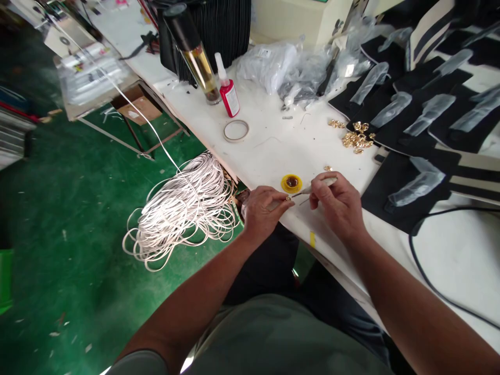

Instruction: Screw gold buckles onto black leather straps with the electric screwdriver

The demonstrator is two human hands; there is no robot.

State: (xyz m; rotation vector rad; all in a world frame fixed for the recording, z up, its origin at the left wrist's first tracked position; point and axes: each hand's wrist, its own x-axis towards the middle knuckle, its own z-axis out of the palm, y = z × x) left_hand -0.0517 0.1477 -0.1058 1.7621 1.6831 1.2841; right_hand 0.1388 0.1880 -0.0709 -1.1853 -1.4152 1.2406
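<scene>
Between the thumb and forefinger of my left hand point(264, 212) is pinched a small gold metal fitting point(288, 198). My right hand point(339, 202) is closed round a thin pointed tool with a pale handle point(329, 182), its fine tip close to the fitting. I cannot tell whether the tip touches it. Just beyond the fingers sits a small yellow dish point(291, 183) with dark brown liquid in it. A pile of gold fittings point(357, 139) lies further off to the right, and a loose gold piece point(328, 168) rests nearer my right hand.
A red bottle with a white nozzle point(229, 96), a tape roll point(236, 130) and a black-topped flask point(199, 67) stand at the back. Black panels with plastic-wrapped parts point(406, 195) cover the right side. White cord point(187, 203) lies coiled beside the table; a black cable point(420, 260) curves at right.
</scene>
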